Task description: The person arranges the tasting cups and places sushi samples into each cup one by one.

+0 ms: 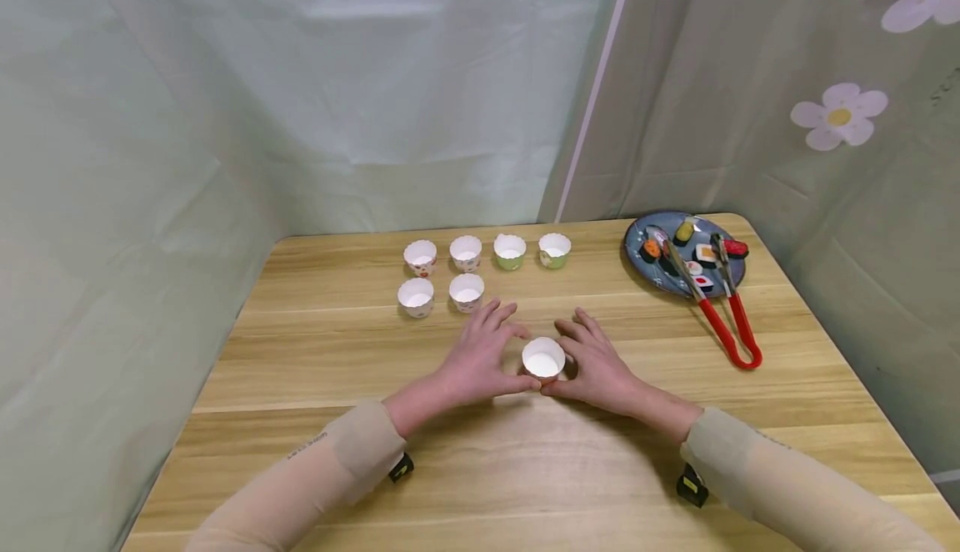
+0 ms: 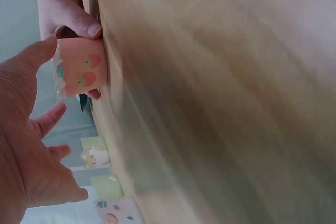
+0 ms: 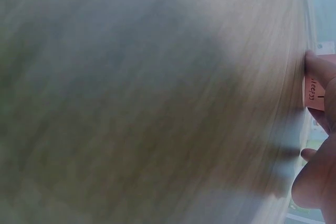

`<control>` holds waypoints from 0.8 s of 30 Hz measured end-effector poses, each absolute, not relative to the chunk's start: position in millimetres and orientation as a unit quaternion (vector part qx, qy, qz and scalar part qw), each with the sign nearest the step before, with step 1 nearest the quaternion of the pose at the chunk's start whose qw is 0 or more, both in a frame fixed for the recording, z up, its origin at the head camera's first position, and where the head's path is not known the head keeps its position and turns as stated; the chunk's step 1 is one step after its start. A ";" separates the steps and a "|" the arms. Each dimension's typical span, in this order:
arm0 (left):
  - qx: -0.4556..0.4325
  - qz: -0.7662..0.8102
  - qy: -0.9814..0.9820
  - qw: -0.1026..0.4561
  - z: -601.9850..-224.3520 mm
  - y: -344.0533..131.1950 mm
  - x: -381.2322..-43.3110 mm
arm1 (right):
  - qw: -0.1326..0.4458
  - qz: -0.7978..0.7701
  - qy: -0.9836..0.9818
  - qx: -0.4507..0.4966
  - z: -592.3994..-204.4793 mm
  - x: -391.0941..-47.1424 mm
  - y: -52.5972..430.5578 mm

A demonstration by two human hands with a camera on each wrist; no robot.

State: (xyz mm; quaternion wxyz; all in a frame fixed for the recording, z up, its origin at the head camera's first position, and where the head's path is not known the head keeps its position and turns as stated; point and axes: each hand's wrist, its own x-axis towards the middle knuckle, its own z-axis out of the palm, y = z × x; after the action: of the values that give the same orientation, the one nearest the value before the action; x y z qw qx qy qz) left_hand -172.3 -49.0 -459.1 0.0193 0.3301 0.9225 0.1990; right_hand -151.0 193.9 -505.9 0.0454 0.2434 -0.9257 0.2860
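A pink paper baking cup (image 1: 543,360) stands upright on the table between both hands, its white inside facing up. Strawberries are printed on its pink wall (image 2: 79,69) in the left wrist view. My right hand (image 1: 602,375) pinches the cup low down, thumb on the near side and a finger on the far side. On the other side, my left hand (image 1: 480,360) has its fingers spread and stretched out, with the thumb tip right at the cup's rim. Lettering on the cup (image 3: 313,94) shows at the edge of the right wrist view, partly hidden by fingers.
Several more paper cups stand upright behind the left hand, such as a green one (image 1: 510,252) and a white patterned one (image 1: 416,297). At the back right, a blue plate (image 1: 637,267) bears several sushi pieces. Red-handled tongs (image 1: 720,331) lie across its front rim.
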 end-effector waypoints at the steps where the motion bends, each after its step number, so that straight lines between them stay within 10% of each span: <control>1: 0.326 0.203 0.923 0.021 -460.4 -48.0 -171.9 | 0.045 0.286 -0.926 0.243 -506.0 -150.9 193.9; 24: 0.289 0.227 0.930 0.005 -473.6 -35.3 -163.0 | 0.030 0.288 -0.929 0.232 -505.6 -150.6 194.0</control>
State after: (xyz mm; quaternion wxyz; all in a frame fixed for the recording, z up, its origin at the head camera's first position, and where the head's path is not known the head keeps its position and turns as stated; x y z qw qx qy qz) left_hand -163.0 -35.3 -473.6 0.0051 0.2891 0.9300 0.2269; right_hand -150.6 194.0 -505.6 0.0305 0.2316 -0.9287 0.2881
